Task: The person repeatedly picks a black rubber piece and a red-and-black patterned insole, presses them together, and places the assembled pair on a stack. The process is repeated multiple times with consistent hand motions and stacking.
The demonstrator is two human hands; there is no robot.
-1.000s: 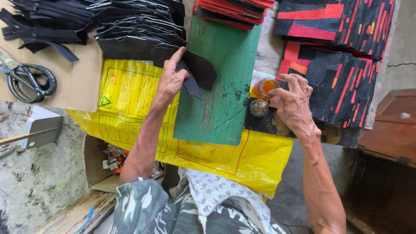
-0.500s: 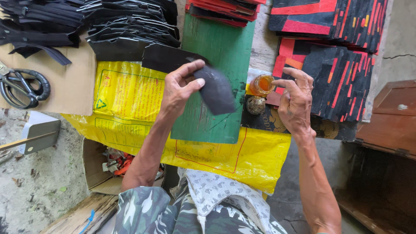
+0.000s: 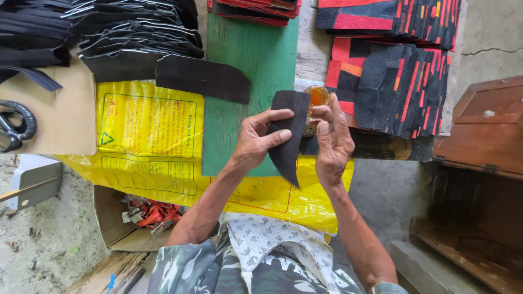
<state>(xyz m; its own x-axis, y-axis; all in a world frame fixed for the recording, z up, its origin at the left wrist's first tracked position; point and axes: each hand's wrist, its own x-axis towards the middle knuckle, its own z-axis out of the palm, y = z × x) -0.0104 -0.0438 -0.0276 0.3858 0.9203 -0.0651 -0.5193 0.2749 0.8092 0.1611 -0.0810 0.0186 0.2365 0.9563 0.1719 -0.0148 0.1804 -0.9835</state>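
Black cut piece (image 3: 287, 136) lifted off green board (image 3: 256, 71) on tabletop since a second ago; now between both hands. Left hand (image 3: 256, 142) clamped on piece; right hand (image 3: 332, 142) moved from amber jar (image 3: 317, 98), fingers touching its edge.

Board (image 3: 256, 81) lies on sack (image 3: 147, 136); scissors (image 3: 13, 128) left, stacked pieces (image 3: 403, 92) right.

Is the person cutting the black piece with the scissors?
No, the scissors lie untouched at the far left, while the left hand and right hand hold the black piece.
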